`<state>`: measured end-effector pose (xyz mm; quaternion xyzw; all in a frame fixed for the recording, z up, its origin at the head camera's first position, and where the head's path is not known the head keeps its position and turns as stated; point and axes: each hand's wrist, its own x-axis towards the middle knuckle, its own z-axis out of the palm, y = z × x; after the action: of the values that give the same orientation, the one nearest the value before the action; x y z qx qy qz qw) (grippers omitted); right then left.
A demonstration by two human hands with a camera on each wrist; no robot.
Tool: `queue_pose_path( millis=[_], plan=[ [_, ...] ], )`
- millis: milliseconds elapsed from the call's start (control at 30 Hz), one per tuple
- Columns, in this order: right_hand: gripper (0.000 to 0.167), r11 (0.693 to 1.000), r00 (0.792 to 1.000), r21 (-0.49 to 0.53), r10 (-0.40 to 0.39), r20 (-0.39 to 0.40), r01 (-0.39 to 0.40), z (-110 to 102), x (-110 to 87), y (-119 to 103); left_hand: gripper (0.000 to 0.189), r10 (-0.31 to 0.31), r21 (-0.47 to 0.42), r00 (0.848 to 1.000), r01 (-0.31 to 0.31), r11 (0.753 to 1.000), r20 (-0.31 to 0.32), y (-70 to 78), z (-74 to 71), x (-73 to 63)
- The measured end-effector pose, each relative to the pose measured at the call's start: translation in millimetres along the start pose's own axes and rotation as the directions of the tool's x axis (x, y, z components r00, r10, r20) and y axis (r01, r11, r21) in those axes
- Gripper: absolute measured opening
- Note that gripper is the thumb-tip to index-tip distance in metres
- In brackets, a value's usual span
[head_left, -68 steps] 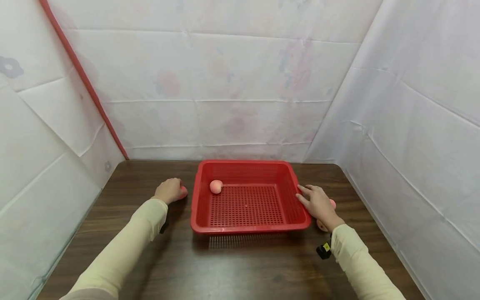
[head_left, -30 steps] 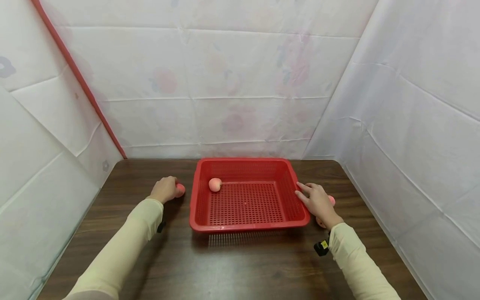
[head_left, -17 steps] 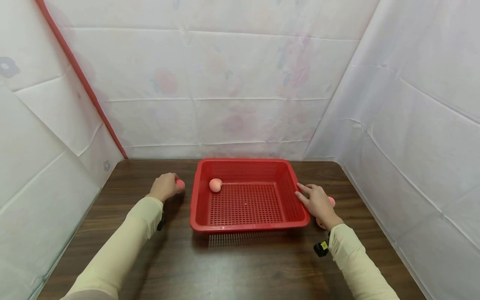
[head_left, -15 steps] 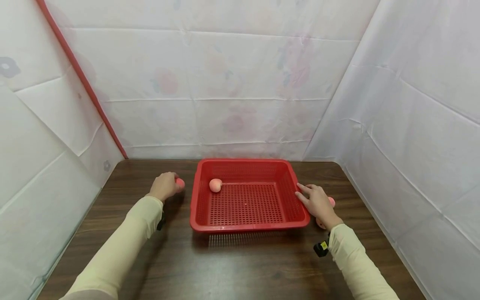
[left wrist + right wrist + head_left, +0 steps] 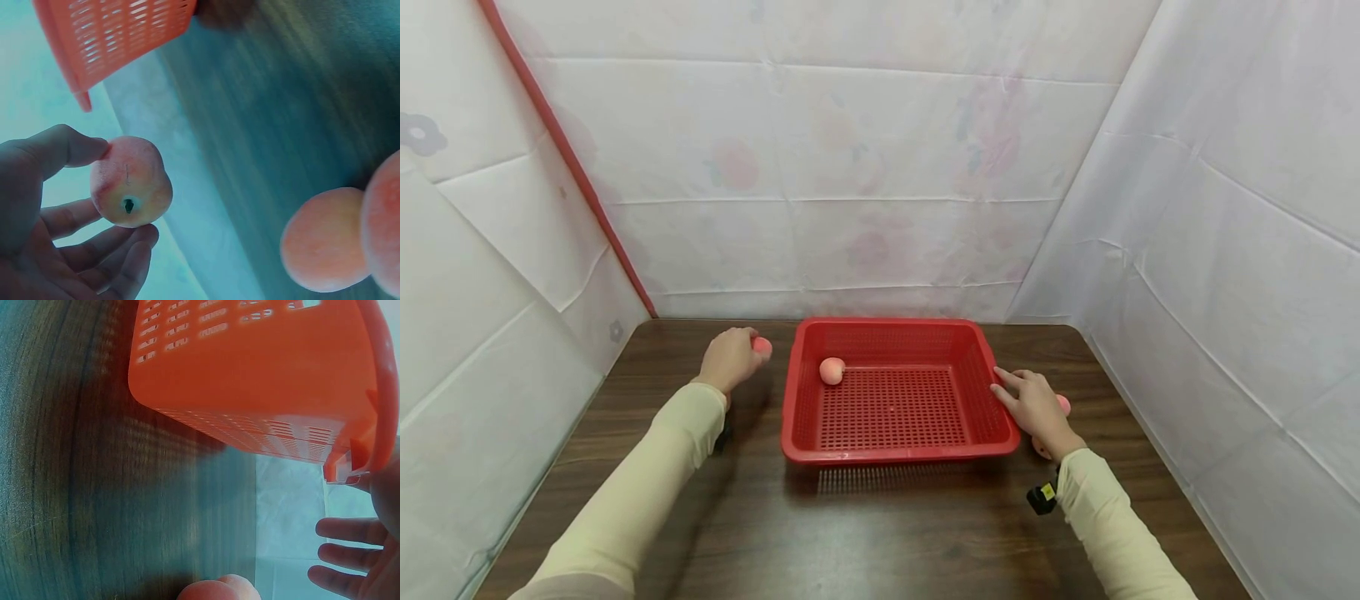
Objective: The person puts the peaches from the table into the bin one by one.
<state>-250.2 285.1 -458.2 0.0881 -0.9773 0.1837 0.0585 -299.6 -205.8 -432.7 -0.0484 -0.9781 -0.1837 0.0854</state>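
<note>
Pinching round peach [image 5: 139, 174] near perforated basket [image 5: 891, 417]

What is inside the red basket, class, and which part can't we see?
One peach-like fruit sits inside the red basket, at its far left corner. The near wall's inner face is hidden behind the near rim.

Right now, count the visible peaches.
At least 6 peaches: one in the left hand, one in the basket, two near the left hand, two by the right hand; others may be hidden.
</note>
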Motion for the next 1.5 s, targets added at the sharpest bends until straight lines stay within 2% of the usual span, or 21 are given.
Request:
queue_pose_path(
  millis=[267,433,700,933,1200,1500],
  plan=[
    [0.049,1.0,1.0,-0.011,-0.011,0.0,0.011,0.4,0.2,0.9,0.035,0.035,-0.023,0.998,-0.036,0.999,-0.055,12.9,-11.4,8.2],
    [0.05,1.0,1.0,0.0,-0.014,-0.005,0.014,0.6,0.4,0.8,0.022,0.049,-0.039,0.996,-0.052,0.998,-0.074,18.3,-14.4,13.1],
    [0.05,1.0,1.0,0.01,0.003,0.011,-0.003,-1.5,0.4,-0.9,0.017,0.071,-0.077,0.993,-0.078,0.994,-0.096,30.7,-19.1,18.6],
    [0.05,0.999,1.0,0.034,0.007,0.02,-0.008,-2.1,1.3,0.2,0.027,0.083,-0.082,0.994,-0.088,0.993,-0.072,46.5,-21.8,22.8],
    [0.05,0.999,0.999,0.038,0.009,0.042,-0.01,-3.5,0.1,-0.6,0.026,0.121,-0.12,0.987,-0.133,0.984,-0.107,59.5,-21.4,25.0],
    [0.051,0.999,0.999,0.042,0.012,0.044,-0.013,-5.1,-1.6,-1.1,0.036,0.122,-0.174,0.991,-0.129,0.976,-0.051,73.2,-18.8,25.7]
  ],
)
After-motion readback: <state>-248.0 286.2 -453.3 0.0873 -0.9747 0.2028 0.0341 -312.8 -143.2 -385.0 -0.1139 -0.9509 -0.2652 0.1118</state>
